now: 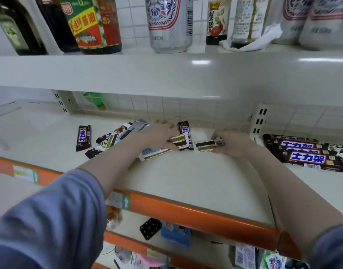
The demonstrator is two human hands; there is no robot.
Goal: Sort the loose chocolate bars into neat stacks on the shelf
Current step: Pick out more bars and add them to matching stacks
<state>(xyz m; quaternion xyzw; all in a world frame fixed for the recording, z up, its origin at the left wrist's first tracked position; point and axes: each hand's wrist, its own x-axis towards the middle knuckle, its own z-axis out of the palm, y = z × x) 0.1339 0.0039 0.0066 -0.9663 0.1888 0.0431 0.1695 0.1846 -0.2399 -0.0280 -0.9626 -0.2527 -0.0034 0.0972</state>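
Loose chocolate bars lie on the white middle shelf (186,175). My left hand (161,133) rests palm down on a white, gold and brown bar (177,141), with a pale blue and white bar (155,153) under my wrist. Behind it stands a dark Snickers bar (186,131). My right hand (231,141) pinches the right end of another white and brown bar (204,146). To the left lies a lone Snickers bar (83,137) and a jumbled pile of bars (112,137). A stack of large Snickers bars (306,154) sits at the right.
Sauce bottles (89,24) and cans (169,24) stand on the upper shelf. An orange rail (195,214) edges the shelf front. A slotted upright (261,121) divides the shelf at the right. Packets lie on the lower shelf (174,232).
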